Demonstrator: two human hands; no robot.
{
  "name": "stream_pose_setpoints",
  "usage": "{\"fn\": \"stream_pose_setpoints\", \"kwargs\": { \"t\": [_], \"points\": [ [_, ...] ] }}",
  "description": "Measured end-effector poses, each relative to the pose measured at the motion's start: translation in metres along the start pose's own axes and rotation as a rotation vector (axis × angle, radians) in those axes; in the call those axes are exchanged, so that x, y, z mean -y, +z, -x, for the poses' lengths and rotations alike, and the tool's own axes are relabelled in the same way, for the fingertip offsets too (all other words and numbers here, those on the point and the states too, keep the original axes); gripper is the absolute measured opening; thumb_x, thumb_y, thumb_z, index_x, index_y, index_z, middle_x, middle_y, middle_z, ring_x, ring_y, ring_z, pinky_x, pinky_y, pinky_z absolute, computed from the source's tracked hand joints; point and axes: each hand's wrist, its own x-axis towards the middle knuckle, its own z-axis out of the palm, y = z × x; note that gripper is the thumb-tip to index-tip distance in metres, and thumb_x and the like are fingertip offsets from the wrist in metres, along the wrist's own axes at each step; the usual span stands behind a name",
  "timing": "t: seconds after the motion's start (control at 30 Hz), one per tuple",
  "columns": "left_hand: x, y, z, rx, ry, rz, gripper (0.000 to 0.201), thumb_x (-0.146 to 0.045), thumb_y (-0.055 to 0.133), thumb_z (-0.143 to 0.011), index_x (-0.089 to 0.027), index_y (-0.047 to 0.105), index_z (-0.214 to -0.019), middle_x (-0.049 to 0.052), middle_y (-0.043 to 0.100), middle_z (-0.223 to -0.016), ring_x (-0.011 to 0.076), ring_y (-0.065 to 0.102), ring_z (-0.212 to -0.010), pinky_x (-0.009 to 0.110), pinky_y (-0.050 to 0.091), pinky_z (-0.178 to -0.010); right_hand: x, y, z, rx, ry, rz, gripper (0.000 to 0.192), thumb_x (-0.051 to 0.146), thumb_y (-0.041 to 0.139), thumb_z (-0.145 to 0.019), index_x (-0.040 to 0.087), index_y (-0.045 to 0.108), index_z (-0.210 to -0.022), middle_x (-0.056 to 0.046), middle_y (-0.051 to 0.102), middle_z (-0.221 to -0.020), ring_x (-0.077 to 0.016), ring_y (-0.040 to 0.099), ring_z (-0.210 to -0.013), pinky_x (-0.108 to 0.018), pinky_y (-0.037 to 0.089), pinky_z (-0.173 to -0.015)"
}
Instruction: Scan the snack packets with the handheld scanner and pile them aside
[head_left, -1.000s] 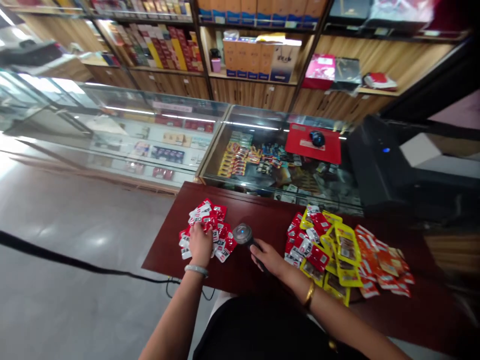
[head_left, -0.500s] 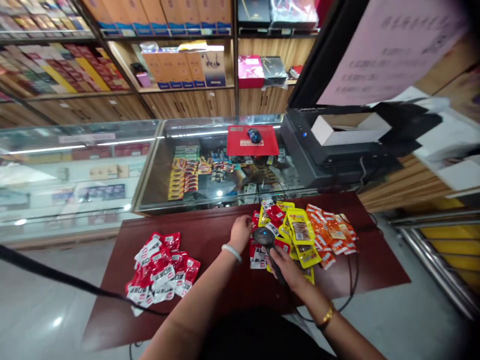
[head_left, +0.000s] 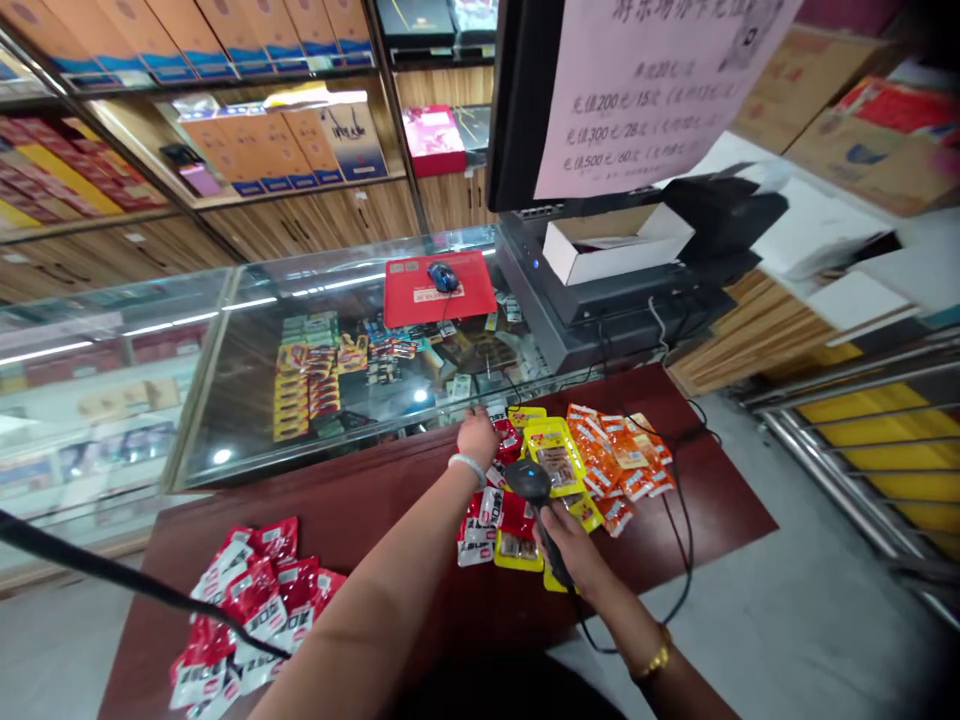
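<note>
Scanner (head_left: 528, 479) is sitting clasped in the right hand (head_left: 574, 550) over red packets (head_left: 517, 515) and yellow packets (head_left: 555, 455), which are lying on the table (head_left: 397, 500). The left hand (head_left: 478, 436) is resting by the red packets' far edge; I cannot tell whether it is gripping one.

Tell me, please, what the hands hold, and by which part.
The right hand holds the scanner by its handle; whether the left hand holds anything is unclear.

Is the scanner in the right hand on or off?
It looks on: a small blue light glows on the scanner, held in the right hand. I cannot tell whether it is reading anything.
</note>
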Motion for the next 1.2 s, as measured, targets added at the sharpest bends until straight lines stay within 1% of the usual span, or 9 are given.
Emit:
{"fn": "stream_pose_setpoints", "kwargs": {
  "t": [0.13,0.27,0.5,0.6,0.7,0.8,0.9,1.0,1.2],
  "points": [
    [0.003,0.002,0.003,0.031,0.021,0.018,0.078,-0.035,0.082,-0.072,-0.01,0.046,-0.137,0.025,0.052,-0.134,0.0302,0.063,-0.112,0.033,0.046,-0.093,0.003,-0.003,0.001,0.004,0.002,0.018,0.06,0.08,0.068,-0.067,0.023,0.049,-0.077,0.008,0.05,-0.054,-0.0054,0.039,-0.038,-0.019,0.032,-0.038],
    [0.016,0.001,0.016,0.074,0.061,0.039,0.073,-0.037,0.084,-0.07,-0.02,0.051,-0.134,0.018,0.056,-0.124,0.0282,0.067,-0.101,0.033,0.048,-0.087,-0.004,-0.003,0.0,-0.006,0.012,0.04,0.06,0.079,0.068,-0.066,0.023,0.05,-0.078,0.008,0.051,-0.053,-0.0065,0.041,-0.039,-0.019,0.032,-0.038],
    [0.049,0.005,0.057,-0.033,-0.035,0.121,0.067,-0.041,0.086,-0.067,-0.015,0.052,-0.119,0.017,0.055,-0.125,0.0264,0.065,-0.104,0.031,0.047,-0.085,-0.021,0.002,0.005,0.045,0.015,0.074,0.057,0.077,0.068,-0.07,0.023,0.049,-0.078,0.007,0.052,-0.055,-0.0075,0.042,-0.04,-0.021,0.033,-0.04],
    [0.068,0.007,0.071,-0.066,-0.07,0.202,0.055,-0.04,0.084,-0.07,-0.017,0.054,-0.11,0.016,0.058,-0.123,0.0246,0.065,-0.102,0.03,0.046,-0.083,-0.02,0.009,0.011,0.064,0.003,0.115,0.058,0.077,0.068,-0.07,0.023,0.047,-0.075,0.007,0.052,-0.055,-0.0083,0.042,-0.041,-0.022,0.032,-0.04],
    [0.09,0.007,0.081,-0.058,-0.089,0.374,0.036,-0.036,0.077,-0.078,-0.02,0.055,-0.102,0.008,0.067,-0.1,0.0204,0.065,-0.088,0.027,0.044,-0.075,-0.018,0.017,0.017,0.076,-0.005,0.151,0.059,0.078,0.067,-0.07,0.023,0.047,-0.074,0.007,0.051,-0.054,-0.0085,0.041,-0.041,-0.022,0.031,-0.041],
    [0.115,0.005,0.091,-0.094,-0.145,0.591,0.02,-0.03,0.07,-0.083,-0.02,0.055,-0.092,0.002,0.066,-0.08,0.0158,0.061,-0.071,0.025,0.04,-0.066,-0.015,0.026,0.023,0.093,0.001,0.186,0.059,0.078,0.067,-0.07,0.023,0.048,-0.075,0.007,0.051,-0.055,-0.0087,0.041,-0.041,-0.023,0.03,-0.041],
    [0.145,-0.003,0.104,-0.179,-0.22,0.795,0.018,-0.03,0.067,-0.082,-0.02,0.053,-0.087,-0.003,0.06,-0.067,0.0124,0.054,-0.058,0.024,0.039,-0.06,-0.013,0.041,0.027,0.123,0.001,0.214,0.057,0.077,0.067,-0.071,0.023,0.051,-0.077,0.006,0.052,-0.057,-0.0104,0.045,-0.044,-0.023,0.032,-0.042],
    [0.18,-0.015,0.124,-0.287,-0.238,0.944,0.021,-0.033,0.068,-0.079,-0.02,0.054,-0.087,-0.005,0.057,-0.066,0.0113,0.051,-0.056,0.023,0.04,-0.059,-0.012,0.064,0.026,0.19,-0.001,0.241,0.054,0.075,0.065,-0.074,0.023,0.052,-0.079,0.006,0.053,-0.058,-0.0105,0.045,-0.044,-0.024,0.034,-0.042],
    [0.25,-0.044,0.176,-0.476,-0.297,0.997,0.029,-0.041,0.07,-0.074,-0.019,0.057,-0.088,-0.003,0.059,-0.069,0.012,0.053,-0.06,0.023,0.042,-0.059,-0.02,0.137,0.017,0.424,-0.007,0.376,0.057,0.079,0.061,-0.074,0.023,0.048,-0.082,0.009,0.051,-0.055,-0.0068,0.04,-0.037,-0.02,0.03,-0.037]
  ]
}}
